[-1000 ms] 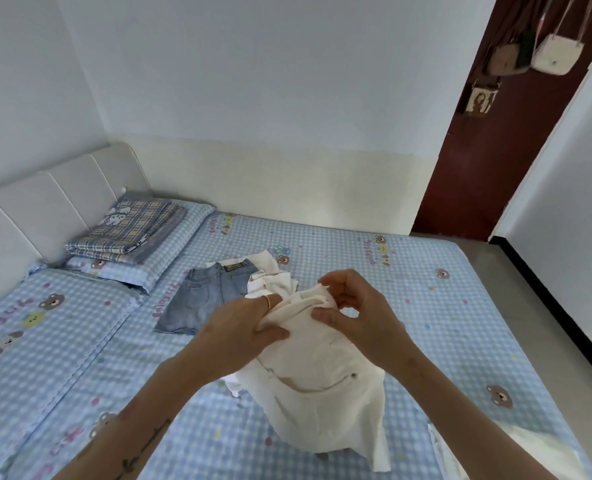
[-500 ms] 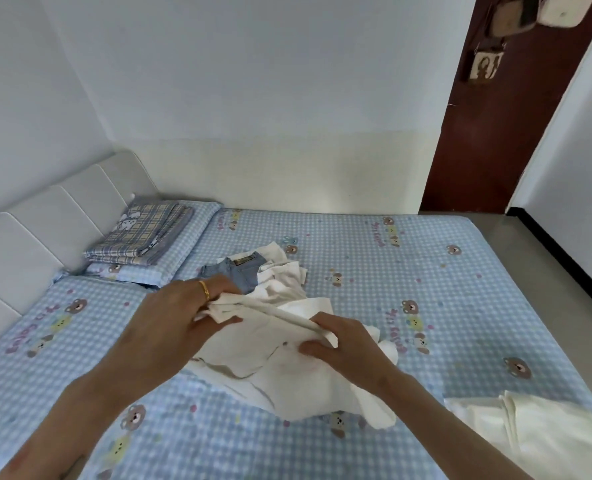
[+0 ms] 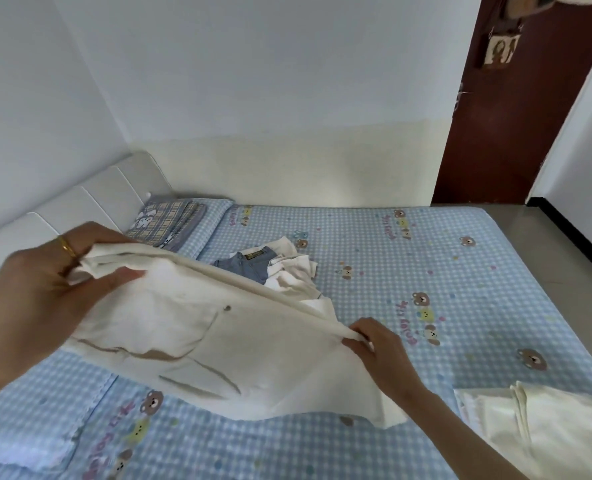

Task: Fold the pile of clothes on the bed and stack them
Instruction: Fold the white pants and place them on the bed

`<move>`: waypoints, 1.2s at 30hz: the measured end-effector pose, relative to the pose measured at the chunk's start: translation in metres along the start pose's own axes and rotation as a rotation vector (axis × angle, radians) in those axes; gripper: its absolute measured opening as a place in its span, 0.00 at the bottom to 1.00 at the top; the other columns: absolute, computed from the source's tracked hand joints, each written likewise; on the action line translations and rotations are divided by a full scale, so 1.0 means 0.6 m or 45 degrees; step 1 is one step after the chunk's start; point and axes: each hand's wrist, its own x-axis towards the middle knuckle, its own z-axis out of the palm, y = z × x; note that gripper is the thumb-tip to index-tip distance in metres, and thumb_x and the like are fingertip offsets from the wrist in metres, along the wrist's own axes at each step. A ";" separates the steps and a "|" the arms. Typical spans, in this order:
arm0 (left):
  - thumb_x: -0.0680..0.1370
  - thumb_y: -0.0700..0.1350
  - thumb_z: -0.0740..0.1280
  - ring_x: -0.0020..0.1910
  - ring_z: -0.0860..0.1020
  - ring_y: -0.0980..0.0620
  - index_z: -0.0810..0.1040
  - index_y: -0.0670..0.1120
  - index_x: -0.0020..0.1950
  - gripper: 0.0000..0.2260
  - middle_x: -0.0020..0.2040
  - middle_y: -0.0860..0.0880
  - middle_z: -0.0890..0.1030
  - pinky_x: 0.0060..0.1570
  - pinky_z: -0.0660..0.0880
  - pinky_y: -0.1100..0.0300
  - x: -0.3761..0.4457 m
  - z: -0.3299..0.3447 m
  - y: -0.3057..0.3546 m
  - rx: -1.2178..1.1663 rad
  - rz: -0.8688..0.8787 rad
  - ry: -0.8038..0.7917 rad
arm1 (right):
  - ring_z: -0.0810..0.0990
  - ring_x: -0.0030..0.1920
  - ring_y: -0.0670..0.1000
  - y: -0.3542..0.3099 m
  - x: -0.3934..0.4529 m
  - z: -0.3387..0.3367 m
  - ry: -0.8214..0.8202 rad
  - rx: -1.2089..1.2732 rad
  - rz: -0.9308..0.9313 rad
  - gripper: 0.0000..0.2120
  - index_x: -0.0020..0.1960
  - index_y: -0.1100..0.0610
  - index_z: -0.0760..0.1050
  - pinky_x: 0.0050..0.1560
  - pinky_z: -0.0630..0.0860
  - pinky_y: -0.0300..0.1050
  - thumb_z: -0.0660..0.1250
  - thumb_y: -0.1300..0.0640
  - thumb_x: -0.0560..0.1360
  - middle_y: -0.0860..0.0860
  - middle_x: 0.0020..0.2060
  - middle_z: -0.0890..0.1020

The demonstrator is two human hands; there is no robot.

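I hold a pair of white trousers (image 3: 218,344) stretched by the waistband above the bed (image 3: 408,271). My left hand (image 3: 35,292), with a gold ring, grips one end of the waistband at the left. My right hand (image 3: 381,351) pinches the other end, lower and to the right. A metal rivet and a pocket seam show on the cloth. Behind the trousers lies the small pile: a blue denim garment (image 3: 249,265) and crumpled white clothes (image 3: 294,275). A folded cream garment (image 3: 547,431) lies at the bed's near right corner.
A folded plaid blanket (image 3: 166,220) rests on a pillow by the padded white headboard (image 3: 80,202) at the left. A dark red door (image 3: 516,109) with hanging bags stands at the back right. Grey floor (image 3: 557,230) runs along the bed's right side.
My hands have drawn apart along the waistband, the left going up and left, the right down and right. The trousers went from bunched to spread wide.
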 end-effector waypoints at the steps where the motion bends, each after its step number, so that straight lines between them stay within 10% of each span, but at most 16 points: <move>1: 0.73 0.63 0.67 0.48 0.82 0.58 0.76 0.57 0.61 0.20 0.52 0.61 0.81 0.35 0.78 0.62 -0.002 -0.009 -0.026 0.003 -0.068 0.005 | 0.75 0.40 0.41 -0.008 -0.003 -0.016 0.046 0.026 -0.023 0.07 0.42 0.47 0.73 0.43 0.68 0.33 0.69 0.57 0.74 0.43 0.38 0.76; 4: 0.72 0.64 0.68 0.43 0.82 0.59 0.73 0.56 0.63 0.23 0.48 0.62 0.81 0.23 0.76 0.66 -0.025 -0.012 -0.087 -0.026 -0.219 -0.034 | 0.76 0.41 0.39 -0.030 -0.012 -0.068 0.114 0.025 -0.109 0.09 0.43 0.44 0.73 0.43 0.67 0.28 0.69 0.57 0.74 0.42 0.37 0.77; 9: 0.70 0.66 0.67 0.43 0.79 0.66 0.75 0.53 0.58 0.23 0.46 0.61 0.82 0.39 0.73 0.70 -0.085 0.048 -0.057 -0.009 -0.364 0.082 | 0.76 0.39 0.42 -0.048 -0.022 -0.118 -0.032 -0.060 -0.088 0.06 0.40 0.52 0.75 0.42 0.68 0.31 0.66 0.56 0.76 0.44 0.34 0.78; 16: 0.72 0.49 0.72 0.37 0.77 0.65 0.76 0.54 0.43 0.05 0.38 0.57 0.81 0.33 0.68 0.76 -0.164 0.134 -0.072 -0.206 -0.542 -0.058 | 0.73 0.32 0.42 -0.051 -0.012 -0.072 -0.403 -0.137 0.073 0.17 0.31 0.52 0.66 0.35 0.66 0.33 0.61 0.46 0.76 0.42 0.29 0.75; 27: 0.77 0.42 0.67 0.36 0.77 0.47 0.73 0.42 0.51 0.06 0.36 0.45 0.79 0.37 0.68 0.56 -0.321 0.291 -0.403 -0.108 -1.127 -0.381 | 0.75 0.39 0.46 0.050 0.023 0.369 -0.950 -0.366 0.377 0.11 0.38 0.53 0.70 0.40 0.64 0.40 0.62 0.52 0.79 0.47 0.36 0.77; 32: 0.76 0.41 0.67 0.29 0.68 0.60 0.71 0.46 0.49 0.06 0.34 0.55 0.68 0.29 0.63 0.70 -0.366 0.351 -0.567 -0.028 -1.227 -0.407 | 0.78 0.45 0.50 0.100 0.059 0.600 -1.025 -0.491 0.445 0.16 0.34 0.49 0.62 0.42 0.65 0.42 0.59 0.48 0.80 0.46 0.34 0.74; 36: 0.77 0.42 0.66 0.37 0.73 0.50 0.67 0.48 0.47 0.08 0.32 0.56 0.71 0.31 0.62 0.64 -0.400 0.408 -0.707 0.008 -1.277 -0.541 | 0.78 0.51 0.50 0.150 0.092 0.748 -1.021 -0.562 0.440 0.11 0.42 0.50 0.66 0.47 0.67 0.42 0.55 0.47 0.81 0.48 0.47 0.80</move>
